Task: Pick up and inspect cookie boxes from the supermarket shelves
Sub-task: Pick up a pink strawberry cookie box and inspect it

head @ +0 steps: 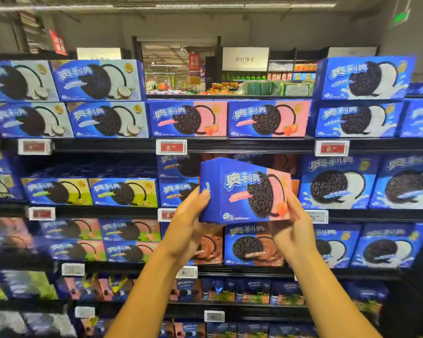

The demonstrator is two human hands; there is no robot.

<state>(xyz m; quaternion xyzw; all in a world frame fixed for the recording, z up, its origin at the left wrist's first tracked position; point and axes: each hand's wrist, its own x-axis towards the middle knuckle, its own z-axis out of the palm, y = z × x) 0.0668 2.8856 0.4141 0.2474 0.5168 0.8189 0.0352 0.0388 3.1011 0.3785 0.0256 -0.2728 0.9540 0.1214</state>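
While shelves blur, both hands grip a glossy rectangular cookie box.

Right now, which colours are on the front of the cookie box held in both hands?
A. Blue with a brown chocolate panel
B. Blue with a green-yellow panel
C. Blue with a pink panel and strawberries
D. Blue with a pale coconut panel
C: the held box is blue on its left and pink on its right, with strawberries near the lower right corner, gripped by the left hand and the right hand.

Held cookie box: blue with pink right side (dark embossed cookie, orange-red strawberry); price tags red-white.
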